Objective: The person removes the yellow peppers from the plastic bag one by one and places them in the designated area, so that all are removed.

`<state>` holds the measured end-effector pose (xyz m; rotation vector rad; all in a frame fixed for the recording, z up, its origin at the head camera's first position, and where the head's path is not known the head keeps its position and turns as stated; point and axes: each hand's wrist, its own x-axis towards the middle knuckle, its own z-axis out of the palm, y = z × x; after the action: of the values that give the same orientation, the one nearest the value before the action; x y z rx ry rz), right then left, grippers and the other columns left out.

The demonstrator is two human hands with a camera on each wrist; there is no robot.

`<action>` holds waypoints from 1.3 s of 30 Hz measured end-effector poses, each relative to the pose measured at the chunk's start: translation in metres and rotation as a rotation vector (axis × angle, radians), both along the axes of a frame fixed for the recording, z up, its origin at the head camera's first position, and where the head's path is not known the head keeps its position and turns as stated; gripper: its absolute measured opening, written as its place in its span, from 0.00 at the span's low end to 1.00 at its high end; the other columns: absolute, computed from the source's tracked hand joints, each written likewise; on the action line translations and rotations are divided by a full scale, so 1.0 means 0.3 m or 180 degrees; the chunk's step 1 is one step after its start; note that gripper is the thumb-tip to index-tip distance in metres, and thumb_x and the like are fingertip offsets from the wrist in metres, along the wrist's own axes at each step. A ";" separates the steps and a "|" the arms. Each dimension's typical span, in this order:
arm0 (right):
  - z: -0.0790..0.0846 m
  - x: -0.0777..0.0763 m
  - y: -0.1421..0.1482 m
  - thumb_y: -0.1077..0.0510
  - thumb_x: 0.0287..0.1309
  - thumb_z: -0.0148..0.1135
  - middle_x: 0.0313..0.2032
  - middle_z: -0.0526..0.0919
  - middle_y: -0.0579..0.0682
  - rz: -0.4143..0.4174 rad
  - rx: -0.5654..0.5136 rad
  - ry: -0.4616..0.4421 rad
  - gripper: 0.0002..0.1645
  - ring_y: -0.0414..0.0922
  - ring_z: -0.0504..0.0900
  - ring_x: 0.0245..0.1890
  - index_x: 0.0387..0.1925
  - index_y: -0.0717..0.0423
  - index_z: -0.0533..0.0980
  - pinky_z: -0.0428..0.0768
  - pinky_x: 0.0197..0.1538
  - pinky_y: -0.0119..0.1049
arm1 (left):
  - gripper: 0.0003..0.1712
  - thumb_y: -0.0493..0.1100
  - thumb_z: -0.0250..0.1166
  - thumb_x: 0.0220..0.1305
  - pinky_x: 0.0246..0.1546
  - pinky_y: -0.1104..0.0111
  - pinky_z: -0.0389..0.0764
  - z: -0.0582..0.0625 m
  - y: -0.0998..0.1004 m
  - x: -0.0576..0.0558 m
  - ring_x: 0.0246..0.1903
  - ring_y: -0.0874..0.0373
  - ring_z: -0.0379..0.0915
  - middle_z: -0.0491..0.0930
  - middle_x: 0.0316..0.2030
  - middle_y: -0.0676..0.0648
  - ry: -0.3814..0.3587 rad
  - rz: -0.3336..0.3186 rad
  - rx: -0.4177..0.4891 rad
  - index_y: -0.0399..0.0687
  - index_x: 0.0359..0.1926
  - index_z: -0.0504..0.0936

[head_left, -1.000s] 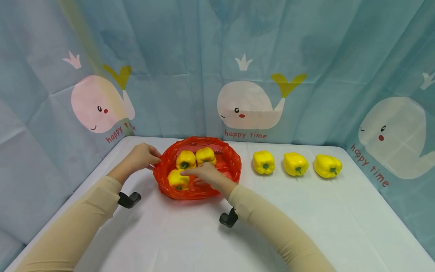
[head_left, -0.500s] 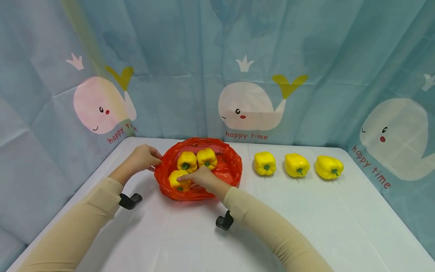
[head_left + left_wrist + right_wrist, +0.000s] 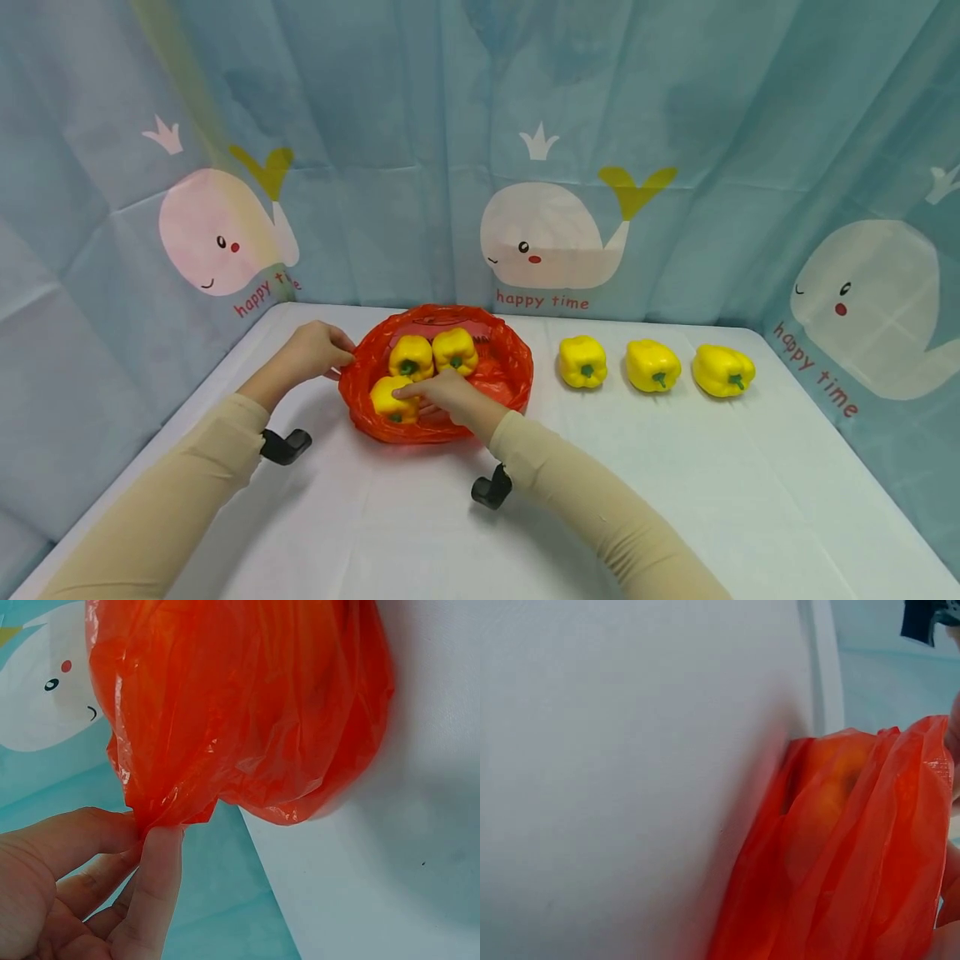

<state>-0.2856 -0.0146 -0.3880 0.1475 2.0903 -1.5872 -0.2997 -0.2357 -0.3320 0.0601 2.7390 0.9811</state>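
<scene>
Beige sleeves (image 3: 600, 492) are covering both arms above a white desk (image 3: 405, 525). The right hand (image 3: 450, 393) is gripping, fingers curled, the front yellow bell pepper (image 3: 386, 396) inside a red plastic bag (image 3: 519, 358); the left hand (image 3: 311, 354) is pinching the bag's left edge. Two bell peppers (image 3: 412, 353) are sitting behind that one; three loose bell peppers (image 3: 652, 363) are lying to the right. Farther back, a blue whale-print curtain (image 3: 390, 225) is hanging.

The thin red plastic bag (image 3: 519, 358) stands wide open; inside, three yellow peppers (image 3: 410, 352) lie at eight, ten and one o'clock.
</scene>
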 end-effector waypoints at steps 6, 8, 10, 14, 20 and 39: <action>0.004 -0.008 0.007 0.49 0.51 0.75 0.43 0.79 0.53 -0.0103 -0.0196 -0.0214 0.41 0.48 0.83 0.41 0.60 0.63 0.66 0.84 0.54 0.39 | 0.18 0.39 0.62 0.67 0.46 0.55 0.87 0.001 0.000 0.001 0.38 0.52 0.83 0.83 0.45 0.33 0.0007 -0.0011 -0.0003 0.29 0.52 0.80; 0.004 -0.011 0.010 0.50 0.51 0.76 0.43 0.80 0.53 -0.0097 -0.0255 -0.0272 0.41 0.49 0.83 0.42 0.59 0.63 0.66 0.84 0.55 0.40 | 0.18 0.39 0.62 0.67 0.46 0.55 0.87 0.002 -0.001 0.002 0.37 0.52 0.83 0.83 0.45 0.32 0.0000 -0.0018 0.0005 0.29 0.52 0.80; 0.004 -0.015 0.014 0.50 0.51 0.76 0.43 0.81 0.53 -0.0092 -0.0301 -0.0320 0.39 0.49 0.83 0.43 0.58 0.62 0.68 0.84 0.55 0.40 | 0.18 0.39 0.62 0.67 0.46 0.55 0.87 0.004 0.001 0.003 0.37 0.53 0.83 0.83 0.45 0.33 -0.0003 -0.0017 -0.0001 0.29 0.52 0.80; 0.006 -0.023 0.023 0.51 0.50 0.77 0.42 0.83 0.54 -0.0122 -0.0329 -0.0371 0.37 0.49 0.84 0.42 0.56 0.62 0.70 0.85 0.53 0.40 | 0.18 0.39 0.62 0.67 0.45 0.56 0.87 0.009 0.004 0.005 0.37 0.53 0.83 0.83 0.45 0.33 0.0011 -0.0015 -0.0008 0.29 0.52 0.80; 0.006 -0.026 0.037 0.52 0.51 0.76 0.41 0.84 0.54 -0.0148 -0.0427 -0.0432 0.38 0.49 0.86 0.41 0.58 0.63 0.68 0.86 0.52 0.40 | 0.18 0.39 0.62 0.67 0.46 0.55 0.87 0.010 0.002 0.007 0.37 0.52 0.83 0.83 0.44 0.33 0.0006 -0.0016 -0.0012 0.29 0.52 0.80; 0.055 -0.018 0.127 0.54 0.54 0.74 0.44 0.84 0.57 -0.0169 -0.0707 -0.0451 0.31 0.49 0.87 0.43 0.55 0.65 0.73 0.85 0.54 0.42 | 0.18 0.39 0.61 0.68 0.45 0.57 0.87 0.007 0.006 0.011 0.37 0.52 0.84 0.83 0.45 0.32 0.0014 0.0011 -0.0017 0.28 0.52 0.80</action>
<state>-0.2911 0.0234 -0.3714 0.2321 1.8036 -1.7736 -0.2965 -0.2340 -0.3298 0.0567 2.7467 0.9756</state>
